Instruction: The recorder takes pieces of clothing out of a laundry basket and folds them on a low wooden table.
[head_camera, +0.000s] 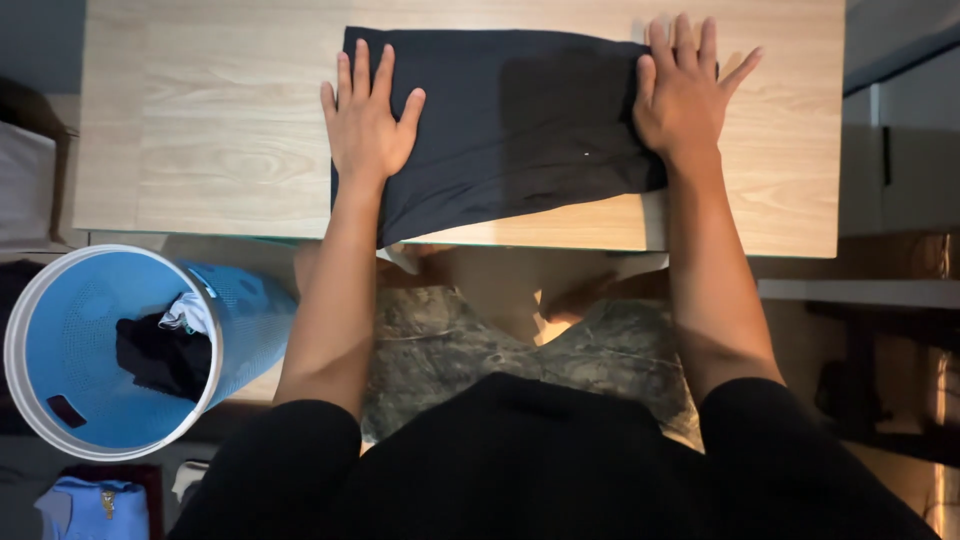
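Closest to the lens is the person's black top and camo-patterned shorts (440, 350); past the knees sits a light wooden table (200, 150); going left to right from there.

Well off to the left of the left hand, down on the floor, there's a blue perforated laundry basket (60, 340) with a dark garment and a bit of white cloth (185, 312) lying in it; just below the basket, a blue piece of clothing (95, 505) lies on the floor.

Left hand (368, 125) is flat, fingers spread, palm pressing down on the left edge of a dark folded garment (520, 120); not gripping anything, just resting on it. The garment stretches between both hands on the table; its near-left corner hangs over the table edge, right below the left wrist.

Right hand (685, 95) is the same deal; open and flat, palm on the garment's right edge, fingertips reaching past the cloth onto bare wood.

What could go wrong, imo: that overhanging corner could drag the fold out of shape if the left palm lifts; the bottom edge already runs crooked, so smoothing unevenly could lock in a skewed fold; pushing hard with only flat palms might also slide the whole thing on the slick tabletop.
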